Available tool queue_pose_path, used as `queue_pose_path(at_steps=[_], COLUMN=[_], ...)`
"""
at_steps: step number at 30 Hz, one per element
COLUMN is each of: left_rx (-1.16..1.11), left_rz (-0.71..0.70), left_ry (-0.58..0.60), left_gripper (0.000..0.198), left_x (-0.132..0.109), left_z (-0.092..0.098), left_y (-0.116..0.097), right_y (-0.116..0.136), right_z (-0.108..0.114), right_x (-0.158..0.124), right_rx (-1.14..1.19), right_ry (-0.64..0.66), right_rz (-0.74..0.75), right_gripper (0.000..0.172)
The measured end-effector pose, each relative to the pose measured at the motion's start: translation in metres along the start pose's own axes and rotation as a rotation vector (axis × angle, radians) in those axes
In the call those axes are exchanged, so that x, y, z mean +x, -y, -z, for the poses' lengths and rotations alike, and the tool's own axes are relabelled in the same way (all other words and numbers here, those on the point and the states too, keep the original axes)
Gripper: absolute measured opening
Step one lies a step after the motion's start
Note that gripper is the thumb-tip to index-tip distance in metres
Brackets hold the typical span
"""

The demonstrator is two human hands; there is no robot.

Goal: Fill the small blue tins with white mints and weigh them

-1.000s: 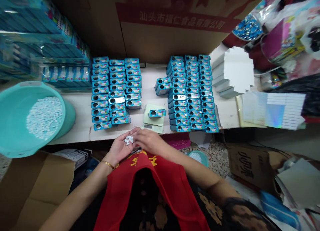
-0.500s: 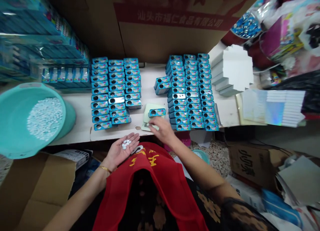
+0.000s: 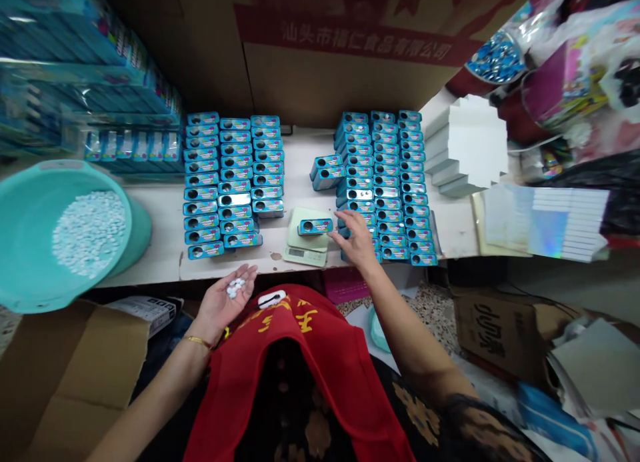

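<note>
My left hand (image 3: 227, 299) is palm up in front of the table edge, its fingers slightly curled around several small white tablets (image 3: 236, 288). On the table, a pale green digital scale (image 3: 305, 249) carries one blue box (image 3: 315, 227) with a dark round hole in its top. My right hand (image 3: 356, 239) is at the right end of that box, thumb and fingers spread. Whether a fingertip touches the box I cannot tell. Under and beyond this hand are rows of similar blue boxes (image 3: 393, 229).
More blue boxes (image 3: 203, 195) stand in rows left of the scale, and two boxes (image 3: 327, 172) stand behind it. A turquoise tub (image 3: 135, 249) of white tablets is at far left. White flattened cartons (image 3: 475, 142) are stacked right. A large cardboard box (image 3: 340, 82) stands behind.
My right hand has moved from the front of the scale to the right end of the box, its fingers spreading. My left hand has drawn slightly left with the tablets.
</note>
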State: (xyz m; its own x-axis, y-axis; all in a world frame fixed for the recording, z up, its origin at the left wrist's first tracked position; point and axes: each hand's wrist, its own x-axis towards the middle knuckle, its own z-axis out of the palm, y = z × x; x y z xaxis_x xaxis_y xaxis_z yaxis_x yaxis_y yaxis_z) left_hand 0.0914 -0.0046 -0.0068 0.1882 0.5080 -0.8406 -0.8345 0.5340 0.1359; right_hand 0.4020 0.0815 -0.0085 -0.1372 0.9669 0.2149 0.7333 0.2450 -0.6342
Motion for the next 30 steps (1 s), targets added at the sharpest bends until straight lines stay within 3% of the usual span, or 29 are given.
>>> queue_pose_path(at_steps=[4,11,17,20,26,28,30], left_rx=[-0.025,-0.072,-0.101,-0.099,-0.111,-0.117,-0.121], left_rz=[-0.036,-0.049,-0.075,-0.094,-0.093,-0.089,-0.089], left_ry=[-0.037,-0.084,-0.100,-0.089,-0.092,-0.108,-0.117], left_gripper=[0.032,0.035,0.032,0.031,0.033,0.034,0.035], left_x=[0.000,-0.005,-0.011,-0.012,-0.015,-0.016,-0.016], left_z=[0.012,0.017,0.024,0.028,0.032,0.033,0.035], left_y=[-0.009,-0.010,-0.014,-0.018,-0.022,-0.022,-0.023], right_y=[0.001,0.005,0.014,0.037,0.075,0.073,0.062], right_z=[-0.006,-0.023,-0.034,-0.052,-0.115,-0.121,-0.111], right_x=[0.005,0.014,0.014,0.022,0.042,0.045,0.051], right_rx=[-0.020,-0.101,-0.143,-0.133,-0.206,-0.240,-0.271], right_ry=[0.120,0.228,0.273,0.269,0.311,0.324,0.302], right_rz=[0.017,0.035,0.086,0.126,0.144,0.201,0.271], right_gripper=[0.049,0.057,0.040,0.039,0.040,0.042,0.040])
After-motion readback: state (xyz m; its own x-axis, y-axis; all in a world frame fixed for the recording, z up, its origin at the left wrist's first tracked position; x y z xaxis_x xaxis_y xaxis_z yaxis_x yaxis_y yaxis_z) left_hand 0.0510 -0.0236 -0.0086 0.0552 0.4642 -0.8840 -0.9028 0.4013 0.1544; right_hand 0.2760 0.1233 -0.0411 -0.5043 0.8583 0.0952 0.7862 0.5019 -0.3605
